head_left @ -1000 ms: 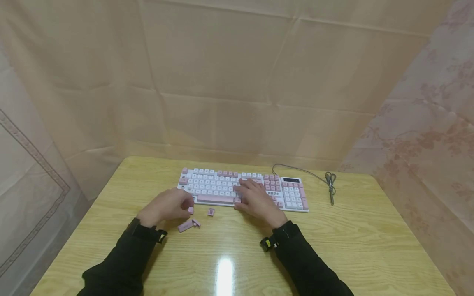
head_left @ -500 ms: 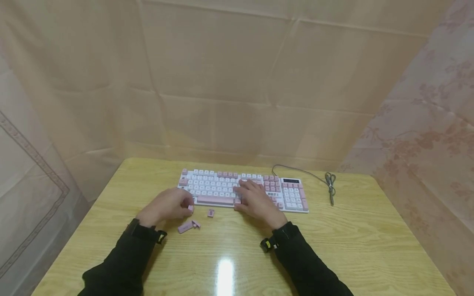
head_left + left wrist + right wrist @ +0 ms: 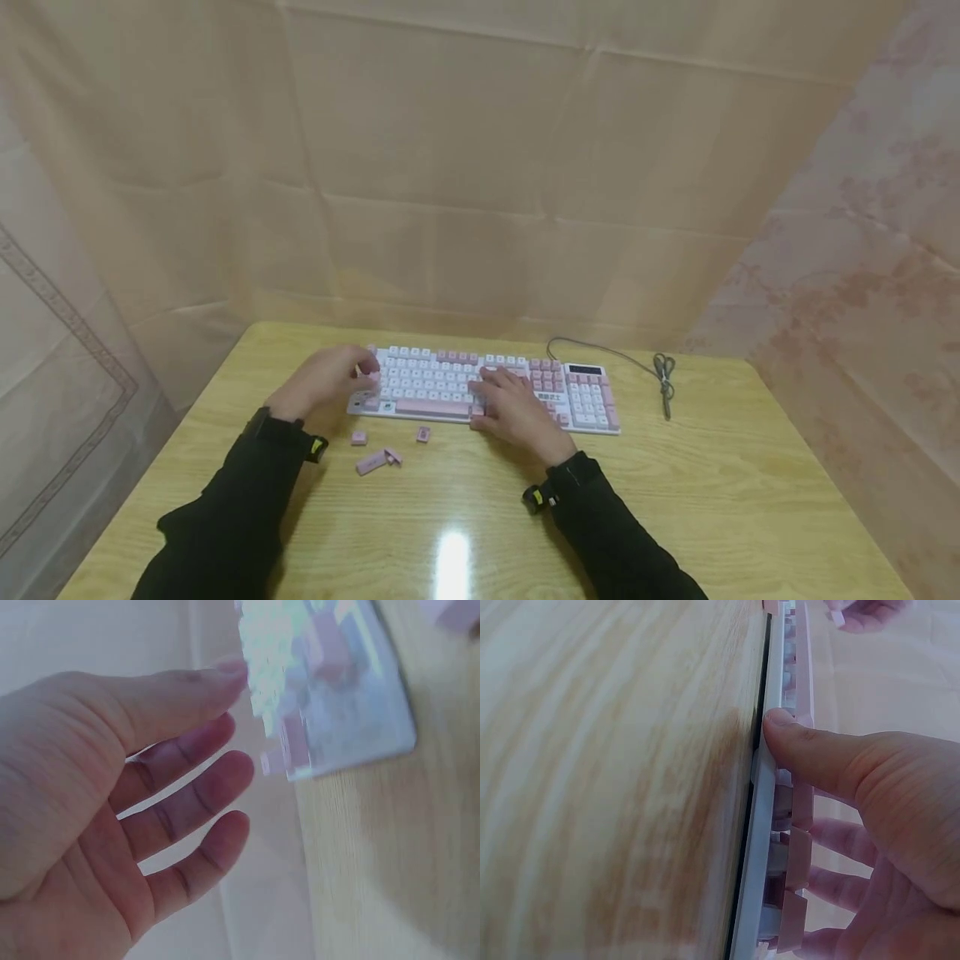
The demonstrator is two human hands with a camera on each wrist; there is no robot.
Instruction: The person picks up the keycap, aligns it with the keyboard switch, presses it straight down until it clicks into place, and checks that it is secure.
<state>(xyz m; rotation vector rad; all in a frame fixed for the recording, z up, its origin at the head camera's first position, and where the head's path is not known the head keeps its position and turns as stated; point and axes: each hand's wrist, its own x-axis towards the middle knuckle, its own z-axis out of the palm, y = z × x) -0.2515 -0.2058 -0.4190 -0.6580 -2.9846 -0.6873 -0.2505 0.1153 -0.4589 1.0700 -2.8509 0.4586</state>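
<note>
A white and pink keyboard (image 3: 431,392) lies on the wooden table. Over its left end is my left hand (image 3: 322,379), thumb and index together, other fingers loosely bent. In the right wrist view a small pale pink keycap (image 3: 838,618) shows pinched at its fingertips; in the left wrist view the thumb hides it. Part of the keyboard's left edge is bare, beside a pink key (image 3: 294,739). My right hand (image 3: 517,408) rests spread on the keyboard right of centre, its thumb (image 3: 802,742) against the front edge.
Loose pink keycaps lie before the keyboard: a square one (image 3: 359,437), an upturned one (image 3: 423,434), a long one (image 3: 371,462) and a small one (image 3: 393,457) touching it. A bundled cable (image 3: 664,375) lies right. Behind the table hangs a beige cloth (image 3: 450,167).
My left hand has moved from the front left of the keyboard up over its left end, carrying a pink keycap. This uncovers the square keycap on the table. The right hand stays on the keyboard.
</note>
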